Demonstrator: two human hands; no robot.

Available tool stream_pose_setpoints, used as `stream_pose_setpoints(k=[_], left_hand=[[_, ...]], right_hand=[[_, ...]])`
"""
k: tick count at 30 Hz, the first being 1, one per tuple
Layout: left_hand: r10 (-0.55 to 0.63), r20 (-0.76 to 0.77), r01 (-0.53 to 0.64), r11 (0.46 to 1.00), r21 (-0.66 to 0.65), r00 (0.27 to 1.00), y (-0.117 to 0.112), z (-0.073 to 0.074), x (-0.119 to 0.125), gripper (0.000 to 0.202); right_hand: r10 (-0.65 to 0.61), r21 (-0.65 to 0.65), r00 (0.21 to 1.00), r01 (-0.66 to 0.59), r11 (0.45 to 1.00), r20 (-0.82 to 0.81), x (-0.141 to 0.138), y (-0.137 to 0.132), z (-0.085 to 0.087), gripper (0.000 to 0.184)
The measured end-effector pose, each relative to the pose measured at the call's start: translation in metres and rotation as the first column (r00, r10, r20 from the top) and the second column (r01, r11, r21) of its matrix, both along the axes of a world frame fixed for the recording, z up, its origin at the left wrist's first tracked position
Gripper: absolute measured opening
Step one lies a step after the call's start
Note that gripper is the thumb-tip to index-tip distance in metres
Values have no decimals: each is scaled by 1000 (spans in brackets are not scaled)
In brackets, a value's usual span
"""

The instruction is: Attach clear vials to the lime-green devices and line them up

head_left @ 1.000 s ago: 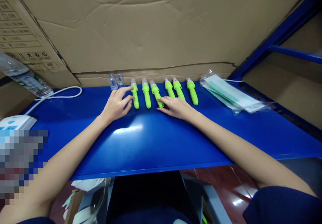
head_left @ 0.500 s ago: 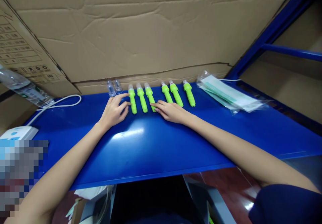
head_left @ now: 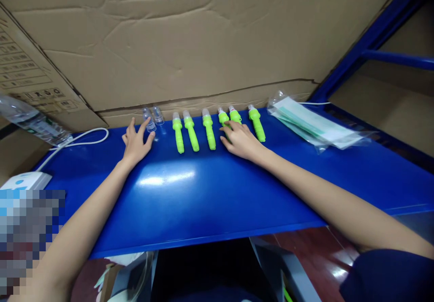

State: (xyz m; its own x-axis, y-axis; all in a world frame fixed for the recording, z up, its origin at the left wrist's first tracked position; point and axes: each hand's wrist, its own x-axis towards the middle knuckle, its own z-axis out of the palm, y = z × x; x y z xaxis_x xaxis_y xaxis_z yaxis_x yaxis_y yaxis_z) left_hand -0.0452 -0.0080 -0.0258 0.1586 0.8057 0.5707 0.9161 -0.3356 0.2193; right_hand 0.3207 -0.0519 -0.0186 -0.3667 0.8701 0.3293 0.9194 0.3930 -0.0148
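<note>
My left hand is open with fingers spread, just beside two clear plastic caps standing at the back of the table. Its fingertips come close to the nearer cap; I cannot tell whether they touch. Several lime-green ribbed tubes with clear tips lie in a row, among them one at the left end, one in the middle and one at the right end. Over two of these tubes reaches my right hand, open with its fingers apart, partly hiding them.
A blue table backs onto a cardboard wall. On the right lies a clear bag with white-green sheets. At left are a water bottle, a white cable and a power strip.
My left hand has left the leftmost tube and moved left to the caps. The third tube lies farther right, apart from its neighbours. My right hand has shifted right, off that tube.
</note>
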Motion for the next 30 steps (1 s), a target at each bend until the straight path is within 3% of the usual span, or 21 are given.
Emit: stream_pose_setpoints(k=[3,6,14,22,30], left_hand=[[-7,-21,4,992,-128,1000,6,-2,-6,59],[-78,-154,50,983,-179,985,6,1,-3,58],[-69,-232,49,995,-92,970,0,8,5,45],[-92,-391,7,977,-213,916,-29,23,33,46],[-104,-449,-3,973,-230,887,-28,24,32,50]], right_hand=[[-19,-19,1000,20,1000,21,-3,-3,2,39],[-22,-32,999,24,999,43,-4,-6,2,38],[-7,21,999,6,1000,33,-4,-4,9,34],[-45,100,999,44,994,11,-6,-6,20,33],[-159,34,983,163,986,-87,-8,-14,30,36]])
